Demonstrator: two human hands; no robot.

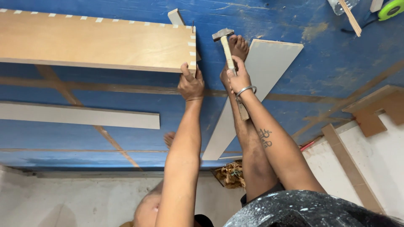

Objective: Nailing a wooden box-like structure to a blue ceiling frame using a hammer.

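A: Leftmost?
B: A long tan plywood panel (97, 40) lying over the blue board floor (328, 63); the left hand (190, 85) grips its near corner.
A: Then?
B: The right hand (238, 79), fingers wrapped around a wooden-handled steel hammer (227, 48), head raised just beside that corner.

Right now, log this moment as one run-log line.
left hand: grips corner of plywood panel | right hand: holds hammer raised beside panel end | surface: blue board | grey strip lying nearby
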